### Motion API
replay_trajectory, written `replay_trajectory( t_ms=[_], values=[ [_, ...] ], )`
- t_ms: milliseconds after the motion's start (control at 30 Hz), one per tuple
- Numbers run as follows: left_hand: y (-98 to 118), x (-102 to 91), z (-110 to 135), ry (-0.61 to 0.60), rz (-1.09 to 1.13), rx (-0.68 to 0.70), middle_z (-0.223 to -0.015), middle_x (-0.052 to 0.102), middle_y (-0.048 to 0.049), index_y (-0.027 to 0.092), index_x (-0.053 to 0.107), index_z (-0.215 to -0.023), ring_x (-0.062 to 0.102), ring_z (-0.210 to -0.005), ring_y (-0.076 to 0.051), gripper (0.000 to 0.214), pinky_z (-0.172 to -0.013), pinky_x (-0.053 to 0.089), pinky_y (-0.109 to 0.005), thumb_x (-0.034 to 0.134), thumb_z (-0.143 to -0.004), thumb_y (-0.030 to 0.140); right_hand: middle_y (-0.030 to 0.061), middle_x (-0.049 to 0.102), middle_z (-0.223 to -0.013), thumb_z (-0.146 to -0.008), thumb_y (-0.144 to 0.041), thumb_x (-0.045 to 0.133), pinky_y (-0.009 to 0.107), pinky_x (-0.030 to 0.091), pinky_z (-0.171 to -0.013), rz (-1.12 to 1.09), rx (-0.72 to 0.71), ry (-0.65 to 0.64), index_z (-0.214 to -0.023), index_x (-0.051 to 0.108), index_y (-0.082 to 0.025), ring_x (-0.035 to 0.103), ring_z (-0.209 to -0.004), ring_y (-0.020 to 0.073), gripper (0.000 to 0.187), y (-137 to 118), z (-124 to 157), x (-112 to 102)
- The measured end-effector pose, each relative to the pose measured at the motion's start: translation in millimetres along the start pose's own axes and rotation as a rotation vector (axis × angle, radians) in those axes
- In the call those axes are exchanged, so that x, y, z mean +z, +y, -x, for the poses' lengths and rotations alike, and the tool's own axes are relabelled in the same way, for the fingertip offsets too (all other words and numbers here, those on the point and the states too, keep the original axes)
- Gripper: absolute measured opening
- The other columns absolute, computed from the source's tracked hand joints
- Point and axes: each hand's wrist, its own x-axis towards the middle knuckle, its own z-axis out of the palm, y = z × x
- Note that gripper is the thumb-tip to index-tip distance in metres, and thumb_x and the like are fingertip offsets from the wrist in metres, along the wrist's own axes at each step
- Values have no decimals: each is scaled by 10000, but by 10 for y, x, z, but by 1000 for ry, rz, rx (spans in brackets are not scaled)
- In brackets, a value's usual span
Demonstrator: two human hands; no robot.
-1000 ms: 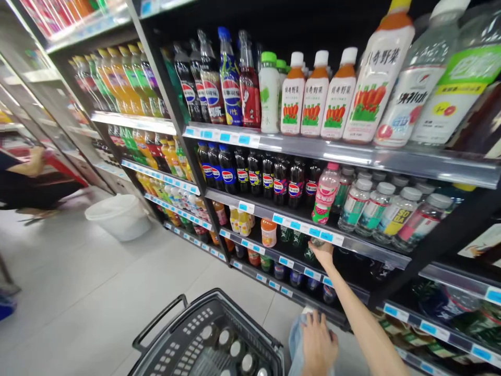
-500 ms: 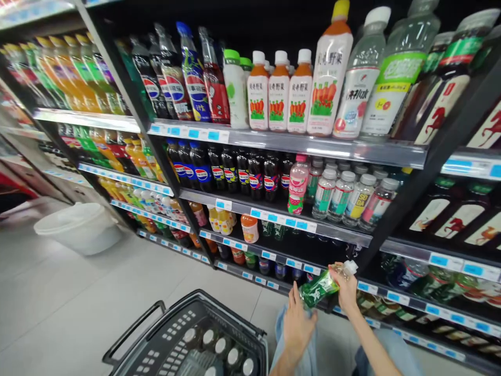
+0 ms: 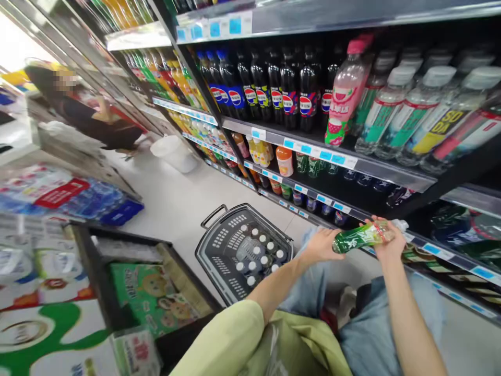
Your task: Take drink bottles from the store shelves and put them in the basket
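Note:
A green drink bottle [image 3: 357,237] with a white cap lies nearly level across my two hands, above my knees and in front of the lower shelves. My left hand [image 3: 321,245] grips its base end, the fingers partly behind it. Near the neck, my right hand [image 3: 390,246] is closed around the bottle, its thumb and palm toward the cap end. To the left, a dark shopping basket [image 3: 206,241] on the floor contains several white-capped bottles [image 3: 264,259].
Drink shelves [image 3: 395,166] run along the right, with cola bottles [image 3: 288,96] and soda bottles [image 3: 425,112]. A white tub [image 3: 175,152] stands on the floor farther off. Another person [image 3: 84,117] is at the far left. Stacked packs [image 3: 66,196] and a display box [image 3: 151,292] flank the left side.
My view has tilted down and swung left, so the whole basket, the left-hand displays and another person now show. The bottle is closer to level, with both hands on it.

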Motion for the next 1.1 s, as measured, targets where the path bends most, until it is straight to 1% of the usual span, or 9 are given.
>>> replay_trajectory(
  t_ms=[133,233,333,500,667,800,900,967,1100],
  values=[
    [-13,41,25,-11,51,104,-1062,800,-59,216,649,-1323,759,-1061,-282,775,-1105,526,-406,847,-661,568,39,783,-888,-731,-305,738,549,675,-872,-50,-18,-82,-839,694,-214,792,-798,262,148,-56,93,-31],
    [-57,68,17,-27,92,171,-1086,806,-61,222,687,-1246,759,-1098,-296,753,-1157,503,-426,858,-619,601,26,761,-871,-699,-324,768,534,679,-862,-59,-38,-211,-803,681,-230,772,-774,244,165,-96,151,-28],
    [-87,90,-8,-33,108,203,-1093,804,-64,222,710,-1190,750,-1122,-307,723,-1133,528,-434,865,-595,602,16,726,-829,-697,-340,790,491,683,-843,-54,-23,-296,-773,652,-238,753,-771,230,187,-145,185,-6],
    [15,106,-49,-43,46,186,-1133,795,-80,203,679,-1284,738,-1117,-307,799,-1133,516,-443,865,-610,590,-6,660,-739,-684,-286,798,424,675,-738,-58,-22,-237,-740,609,-235,717,-706,208,204,-208,206,48],
    [154,108,-66,-102,-86,143,-1098,780,-109,187,609,-1397,721,-1109,-328,892,-1124,483,-474,855,-650,607,-6,647,-681,-651,-226,809,372,655,-664,-32,-37,-195,-704,605,-221,705,-641,199,211,-198,182,58],
    [173,88,-73,-146,-120,118,-1193,757,-126,213,557,-1438,685,-1191,-348,943,-1127,459,-485,896,-639,583,-5,707,-702,-635,-212,831,353,667,-625,-69,1,-28,-737,630,-218,740,-639,209,225,-164,113,37],
    [154,51,-67,-129,-90,126,-1170,762,-112,215,580,-1403,693,-1170,-342,899,-1119,476,-480,892,-639,573,3,735,-714,-663,-222,819,372,679,-619,-79,35,59,-759,645,-217,755,-638,222,199,-164,99,44],
    [119,26,-59,-112,-36,147,-1149,770,-103,210,618,-1351,707,-1149,-330,854,-1132,484,-467,888,-626,571,20,754,-753,-698,-249,807,416,693,-667,-73,56,26,-784,656,-217,771,-681,242,177,-177,123,64],
    [17,2,-42,-131,75,170,-1165,772,-89,214,669,-1260,709,-1184,-321,814,-1160,492,-439,900,-574,588,51,782,-857,-724,-312,791,522,689,-779,-64,96,-136,-845,673,-222,793,-796,293,192,-192,195,124]
  ],
)
